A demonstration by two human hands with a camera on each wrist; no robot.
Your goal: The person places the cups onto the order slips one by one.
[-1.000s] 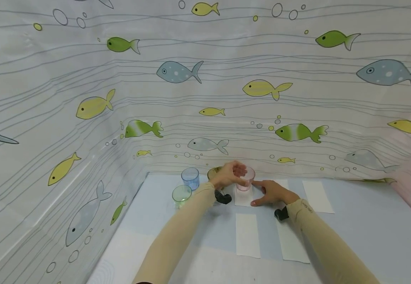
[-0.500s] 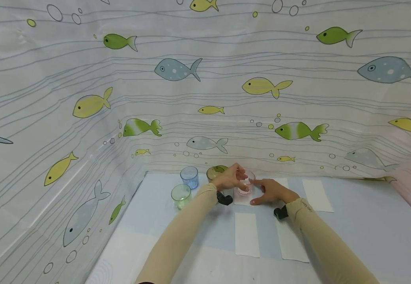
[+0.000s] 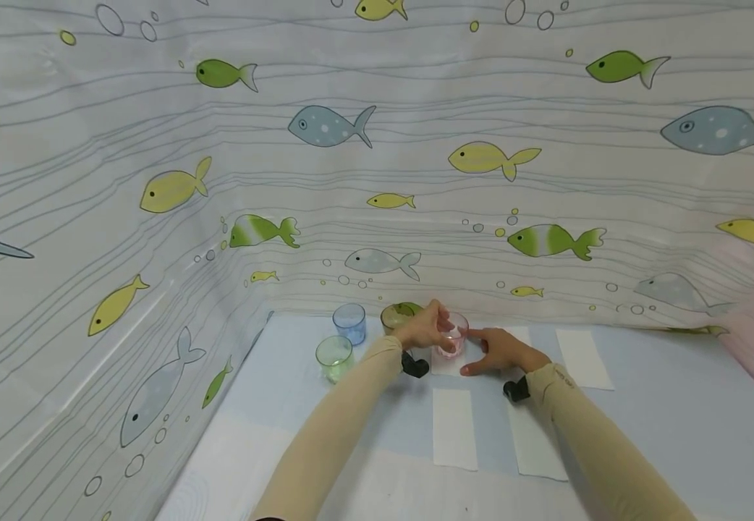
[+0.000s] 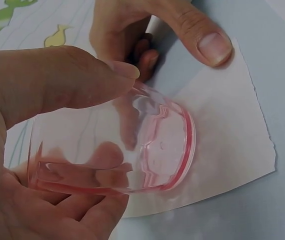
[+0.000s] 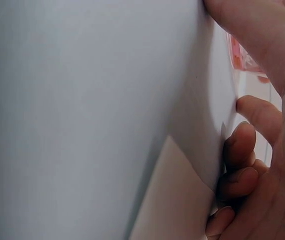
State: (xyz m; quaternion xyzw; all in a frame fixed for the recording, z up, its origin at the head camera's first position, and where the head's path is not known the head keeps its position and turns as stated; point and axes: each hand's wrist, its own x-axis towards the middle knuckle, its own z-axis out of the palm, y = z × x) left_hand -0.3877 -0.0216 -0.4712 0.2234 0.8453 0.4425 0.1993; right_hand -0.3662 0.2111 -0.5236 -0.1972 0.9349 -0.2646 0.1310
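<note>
A clear pink glass [image 3: 459, 327] stands at a piece of white paper [image 3: 441, 368] near the back of the table. My left hand [image 3: 424, 329] holds it, with the thumb along one side and the fingers round the other in the left wrist view. There the glass [image 4: 162, 145] has its base right over the torn-edged paper [image 4: 237, 115]. To the right of the glass is my right hand [image 3: 506, 350], its index finger stretched toward the glass wall. Its thumb [image 4: 202, 40] lies on the paper's edge, and the other fingers bend loosely near the table in the right wrist view.
Left of the hands stand a blue glass [image 3: 349, 325], a green glass [image 3: 334, 358] and an amber glass [image 3: 390, 318], partly hidden. More white paper strips [image 3: 454, 428] lie on the pale blue table, one [image 3: 533, 445] under the right forearm. A fish-print curtain [image 3: 325, 195] rises behind.
The pink glass and my left hand have shifted slightly down and to the right, uncovering more of the amber glass. My right hand keeps its place.
</note>
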